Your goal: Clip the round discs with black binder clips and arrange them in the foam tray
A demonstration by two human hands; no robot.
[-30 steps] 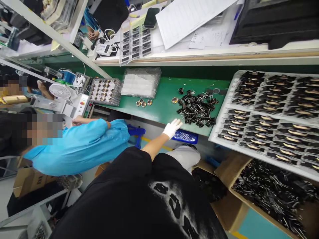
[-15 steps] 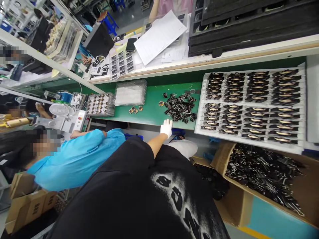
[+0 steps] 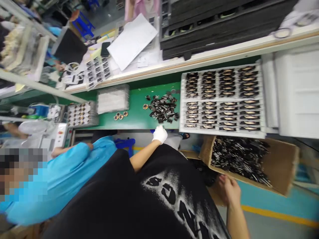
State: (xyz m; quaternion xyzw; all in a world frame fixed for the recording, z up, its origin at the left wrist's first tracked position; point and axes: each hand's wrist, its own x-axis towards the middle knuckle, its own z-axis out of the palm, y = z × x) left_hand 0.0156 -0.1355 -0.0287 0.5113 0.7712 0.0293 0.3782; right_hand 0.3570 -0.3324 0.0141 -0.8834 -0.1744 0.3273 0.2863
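Note:
My left hand (image 3: pixel 159 134), in a white glove, is at the front edge of the green table (image 3: pixel 136 124). Its fingers look curled, and whatever they may hold is hidden. Just beyond it lies a heap of black binder clips (image 3: pixel 163 109). My right hand (image 3: pixel 229 190) is bare and hangs low at the near rim of a cardboard box (image 3: pixel 281 172). Its fingers are bent and blurred, so I cannot tell whether they hold anything. Inside the box are many loose binder clips (image 3: pixel 236 157). A white tray (image 3: pixel 183 114) right of the heap carries rows of clips on dark pieces with tan edges.
Several gold-rimmed round parts (image 3: pixel 121 117) lie left of the heap. Farther left are a clear plastic tray (image 3: pixel 113 99) and a tray of small round parts (image 3: pixel 82 114). A co-worker in blue (image 3: pixel 74 172) sits close on my left. A shelf (image 3: pixel 147 73) runs behind the table.
My right hand has come into view beside the box. My left hand has drawn back slightly from the heap, its fingers now curled. The view has swung right.

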